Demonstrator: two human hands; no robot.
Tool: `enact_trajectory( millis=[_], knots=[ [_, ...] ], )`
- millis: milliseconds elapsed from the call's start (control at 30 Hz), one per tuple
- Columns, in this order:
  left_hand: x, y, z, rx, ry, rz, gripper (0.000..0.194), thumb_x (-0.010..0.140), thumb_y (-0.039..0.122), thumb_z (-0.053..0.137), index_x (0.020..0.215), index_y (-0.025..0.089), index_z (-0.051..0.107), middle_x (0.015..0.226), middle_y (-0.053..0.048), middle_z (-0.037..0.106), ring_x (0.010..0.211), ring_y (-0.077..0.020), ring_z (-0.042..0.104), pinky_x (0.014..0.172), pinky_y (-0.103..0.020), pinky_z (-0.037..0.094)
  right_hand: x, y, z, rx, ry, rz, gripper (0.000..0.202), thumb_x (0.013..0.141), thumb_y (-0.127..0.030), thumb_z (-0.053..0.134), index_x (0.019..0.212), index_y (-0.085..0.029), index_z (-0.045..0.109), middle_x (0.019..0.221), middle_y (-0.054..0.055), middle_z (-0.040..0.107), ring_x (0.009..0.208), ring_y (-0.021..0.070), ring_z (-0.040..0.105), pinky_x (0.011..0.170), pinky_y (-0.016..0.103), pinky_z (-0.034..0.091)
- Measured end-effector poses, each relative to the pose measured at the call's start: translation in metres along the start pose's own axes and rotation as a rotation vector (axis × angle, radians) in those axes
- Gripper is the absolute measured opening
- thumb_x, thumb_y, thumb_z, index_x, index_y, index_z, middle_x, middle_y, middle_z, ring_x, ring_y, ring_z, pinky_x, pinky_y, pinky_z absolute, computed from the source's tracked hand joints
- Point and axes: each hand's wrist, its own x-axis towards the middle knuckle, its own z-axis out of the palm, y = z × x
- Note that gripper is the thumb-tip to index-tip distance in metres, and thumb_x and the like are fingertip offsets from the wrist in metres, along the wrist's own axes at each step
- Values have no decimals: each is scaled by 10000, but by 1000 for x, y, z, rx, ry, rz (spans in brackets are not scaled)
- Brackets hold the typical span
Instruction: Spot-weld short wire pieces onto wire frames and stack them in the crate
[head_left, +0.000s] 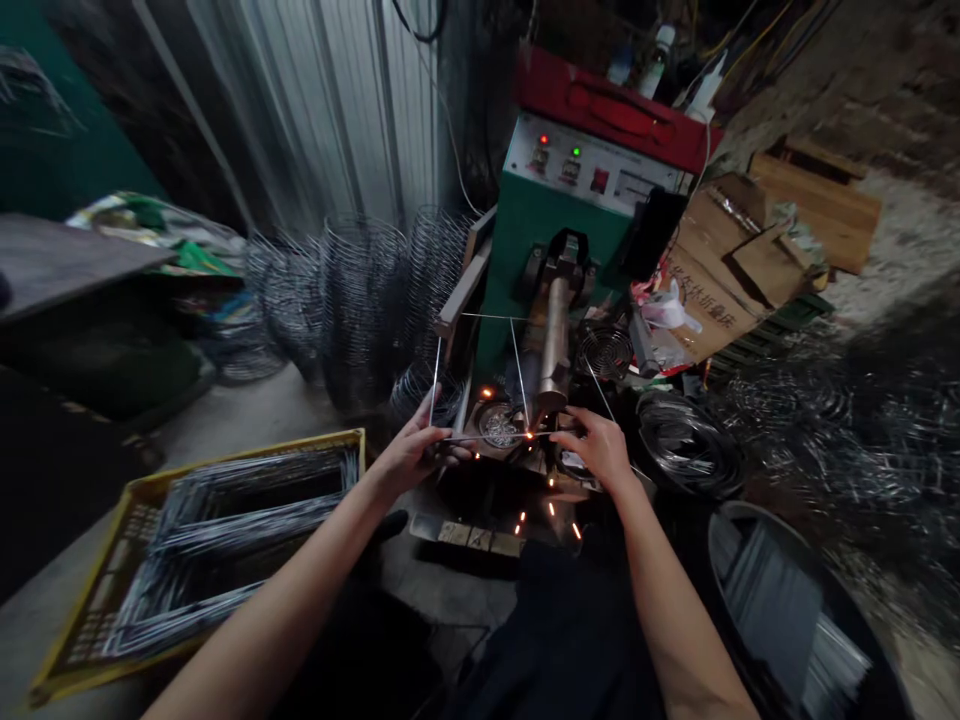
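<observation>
A thin metal wire frame (519, 360), with a long top bar and a middle rod, stands at the spot welding machine (499, 250). Its lower left corner is pinched in my left hand (416, 445), thumb and fingers closed around the wire. On the other side, my right hand (598, 447) closes on the bottom wire, just below the round metal electrode arm (555, 345). A bright glow shows where the middle rod meets the bottom wire, and orange sparks fall beneath. Fingertips of both hands are partly hidden.
Finished-looking wire frames (247, 525) fill a yellow crate (131, 540) at left. Coiled wire baskets (364, 300) stand behind it. To the right are a wire coil (686, 445), a round tub (724, 530) of straight rods and a cardboard box (709, 270).
</observation>
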Motion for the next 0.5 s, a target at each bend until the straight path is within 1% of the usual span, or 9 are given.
enact_trajectory(
  millis=[67, 133, 200, 233, 300, 367, 467, 500],
  knots=[
    [3, 0, 1, -9, -9, 17, 1025, 815, 103, 592, 1551, 265, -102, 806, -109, 760, 688, -234, 740, 531, -240, 556, -3, 7, -2, 0, 29, 1, 451, 826, -498, 711, 1160, -196, 700, 1044, 96, 744, 930, 249, 698, 832, 334, 519],
    [3, 2, 3, -10, -6, 32, 1029, 805, 90, 585, 1552, 256, -102, 788, -105, 759, 671, -232, 737, 527, -242, 555, -7, 9, -6, 17, 34, -1, 392, 845, -470, 696, 1112, -183, 717, 1045, 104, 743, 941, 251, 695, 850, 340, 513],
    [-5, 4, 6, -1, 3, 26, 1037, 804, 93, 590, 1551, 246, -113, 779, -103, 757, 656, -234, 734, 526, -251, 555, -15, 4, -11, 38, 2, 1, 350, 861, -449, 680, 1081, -180, 724, 1034, 104, 745, 940, 251, 697, 842, 334, 512],
    [-13, 5, 7, 4, 5, 15, 1040, 809, 100, 597, 1550, 240, -118, 785, -107, 757, 661, -237, 735, 529, -254, 554, -22, -2, -14, 46, -24, -4, 337, 869, -441, 672, 1074, -179, 724, 1026, 105, 746, 940, 252, 698, 837, 330, 511],
    [-42, 1, 7, 7, -7, -11, 1050, 824, 124, 618, 1546, 235, -136, 815, -119, 758, 676, -243, 735, 532, -254, 546, -43, -16, -19, 52, -74, -20, 320, 883, -432, 656, 1068, -179, 722, 1020, 108, 745, 953, 257, 695, 837, 329, 504],
    [-83, -10, 3, -7, -29, -40, 1062, 844, 147, 636, 1539, 259, -159, 854, -120, 757, 697, -247, 734, 547, -256, 538, -77, -34, -23, 49, -114, -36, 295, 895, -429, 640, 1045, -188, 721, 1016, 106, 742, 961, 259, 687, 842, 334, 491],
    [-154, -41, -6, -58, -44, -105, 1097, 841, 141, 667, 1528, 346, -163, 929, -98, 746, 787, -259, 733, 603, -268, 536, -147, -58, -24, 63, -195, -24, 201, 911, -399, 627, 895, -215, 706, 911, 58, 738, 880, 229, 676, 819, 322, 457],
    [-174, -52, -10, -89, -50, -146, 1113, 825, 131, 685, 1528, 377, -141, 1033, -111, 730, 886, -272, 723, 652, -284, 543, -173, -66, -23, 73, -241, -9, 190, 921, -374, 619, 829, -220, 681, 844, 32, 723, 830, 209, 666, 809, 315, 439]
  ],
)
